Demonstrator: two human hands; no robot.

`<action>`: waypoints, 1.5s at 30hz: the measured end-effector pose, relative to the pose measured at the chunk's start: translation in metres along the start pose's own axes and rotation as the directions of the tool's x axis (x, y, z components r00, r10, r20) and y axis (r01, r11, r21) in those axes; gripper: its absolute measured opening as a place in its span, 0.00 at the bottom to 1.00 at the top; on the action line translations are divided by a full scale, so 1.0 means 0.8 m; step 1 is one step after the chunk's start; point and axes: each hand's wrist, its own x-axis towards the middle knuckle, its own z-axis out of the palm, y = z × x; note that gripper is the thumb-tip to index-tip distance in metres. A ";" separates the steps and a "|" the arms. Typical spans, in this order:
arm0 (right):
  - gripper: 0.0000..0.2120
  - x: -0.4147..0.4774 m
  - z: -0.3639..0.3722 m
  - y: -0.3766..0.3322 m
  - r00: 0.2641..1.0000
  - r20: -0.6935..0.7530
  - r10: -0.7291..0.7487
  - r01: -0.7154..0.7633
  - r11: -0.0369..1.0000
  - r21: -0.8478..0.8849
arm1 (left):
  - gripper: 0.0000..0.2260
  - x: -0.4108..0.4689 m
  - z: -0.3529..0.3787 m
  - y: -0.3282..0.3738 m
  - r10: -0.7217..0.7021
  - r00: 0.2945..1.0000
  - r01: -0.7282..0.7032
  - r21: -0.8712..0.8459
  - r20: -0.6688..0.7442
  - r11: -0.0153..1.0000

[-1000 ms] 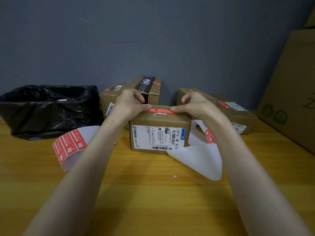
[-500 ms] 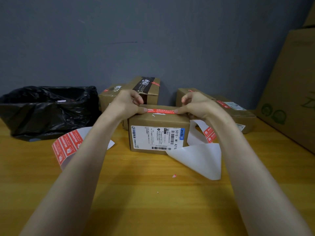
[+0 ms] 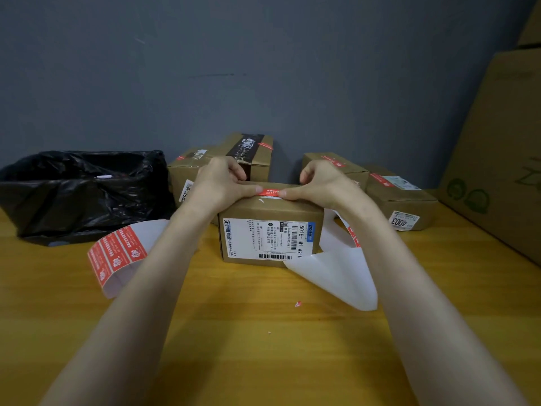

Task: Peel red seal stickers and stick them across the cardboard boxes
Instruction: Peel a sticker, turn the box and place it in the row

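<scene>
A small cardboard box (image 3: 292, 210) with a white shipping label on its front stands in the middle of the wooden table. A red seal sticker (image 3: 270, 191) lies across its top. My left hand (image 3: 222, 183) and my right hand (image 3: 322, 183) rest on the box top, and both thumbs press flat on the sticker's two ends, with the other fingers curled behind. A sheet of red seal stickers (image 3: 117, 256) lies curled to the left of my left forearm.
White backing paper (image 3: 336, 273) lies to the right of the box. Several sealed boxes (image 3: 251, 153) (image 3: 401, 200) stand behind it. A black plastic bag (image 3: 82, 191) sits at the back left, and a large carton (image 3: 497, 142) leans at the right.
My thumbs have slid inward along the sticker toward each other, so less red shows between them. The box and the sheets have stayed in place.
</scene>
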 end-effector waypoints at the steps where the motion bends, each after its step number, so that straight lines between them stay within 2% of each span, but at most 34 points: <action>1: 0.18 0.001 -0.001 0.000 1.000 0.017 0.000 0.000 1.000 0.009 | 0.13 0.000 0.000 0.000 -0.002 1.000 0.002 0.002 0.004 1.000; 5: 0.12 0.003 -0.010 0.003 0.996 0.083 0.030 -0.034 0.998 0.051 | 0.12 0.004 -0.004 -0.006 -0.010 0.998 0.010 -0.003 0.057 1.000; 8: 0.13 0.004 -0.016 0.009 0.991 0.126 0.049 -0.070 0.984 0.167 | 0.14 0.006 -0.008 -0.011 -0.018 0.990 0.017 0.008 0.138 1.000; 13: 0.13 0.001 -0.026 0.016 0.981 0.195 0.007 -0.057 0.966 0.252 | 0.25 -0.001 -0.021 -0.008 -0.039 0.927 0.054 -0.031 0.373 0.998; 16: 0.11 -0.004 -0.032 0.020 0.976 0.219 -0.017 -0.041 0.966 0.256 | 0.35 -0.011 -0.030 -0.003 -0.028 0.840 0.061 -0.044 0.541 0.997; 19: 0.07 -0.008 -0.037 0.026 0.980 0.198 -0.016 -0.046 0.951 0.306 | 0.44 -0.018 -0.037 0.001 -0.037 0.700 0.002 0.050 0.713 0.999; 20: 0.05 -0.009 -0.037 0.028 0.986 0.168 -0.006 -0.053 0.938 0.341 | 0.45 -0.019 -0.037 0.002 -0.045 0.678 -0.025 0.084 0.734 0.996; 22: 0.02 -0.006 -0.034 0.035 0.996 0.086 0.022 -0.049 0.943 0.328 | 0.43 -0.018 -0.037 0.002 -0.053 0.700 -0.028 0.102 0.713 0.994; 25: 0.10 0.004 -0.023 0.057 1.000 -0.026 -0.015 0.017 0.996 0.085 | 0.41 -0.014 -0.044 0.000 -0.062 0.774 0.018 0.075 0.630 0.997; 27: 0.16 0.009 -0.015 0.066 0.999 0.016 -0.037 0.039 0.994 -0.098 | 0.42 -0.014 -0.055 -0.001 -0.077 0.811 0.050 0.061 0.580 0.997; 29: 0.18 0.016 -0.005 0.073 0.994 0.110 0.000 0.028 0.968 -0.250 | 0.45 -0.013 -0.067 -0.001 -0.084 0.842 0.087 0.019 0.533 0.996; 32: 0.10 0.021 0.003 0.079 0.978 0.174 0.111 -0.038 0.926 -0.376 | 0.41 -0.012 -0.077 0.002 -0.085 0.881 0.115 -0.037 0.466 0.993; 35: 0.16 0.027 0.003 0.092 0.960 0.208 0.186 -0.078 0.894 -0.441 | 0.36 -0.013 -0.073 0.012 -0.076 0.894 0.111 -0.053 0.441 0.992; 38: 0.23 0.021 -0.012 0.091 0.938 0.253 0.239 -0.090 0.869 -0.486 | 0.27 -0.014 -0.063 0.024 -0.077 0.912 0.106 -0.050 0.404 0.993; 41: 0.20 0.009 -0.031 0.083 0.923 0.269 0.276 -0.106 0.853 -0.511 | 0.24 -0.018 -0.053 0.033 -0.063 0.935 0.095 -0.076 0.349 0.993; 45: 0.14 -0.001 -0.057 0.074 0.951 0.224 0.211 -0.100 0.900 -0.425 | 0.24 -0.026 -0.029 0.046 -0.039 0.977 0.067 -0.128 0.210 0.990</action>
